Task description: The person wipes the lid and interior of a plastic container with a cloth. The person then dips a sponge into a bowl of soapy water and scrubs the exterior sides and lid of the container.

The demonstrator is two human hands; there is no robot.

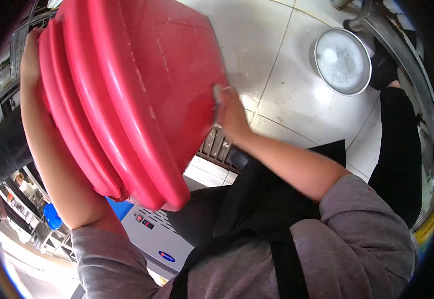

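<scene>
A large red plastic tub (177, 60) with thick ridges round its rim is tilted on its side in front of me, its wall wet and streaked. My left hand (31, 47) grips the far left edge, and the forearm runs along the rim; most of its fingers are hidden. Against the tub's lower right side, my right hand (233, 110) is closed round a greyish scrubbing pad (218, 105), partly hidden and blurred. On the floor at the upper right stands a round metal pan (344, 62) of cloudy, foamy water.
White floor tiles (286, 94) lie wet around a drain grate (217, 147). A grey appliance (162, 239) with red switches sits below the tub. A metal table leg (391, 35) rises at the right. Shelving with kitchenware and a blue item (52, 216) lines the left, where another person's dark-clothed leg (5, 144) shows.
</scene>
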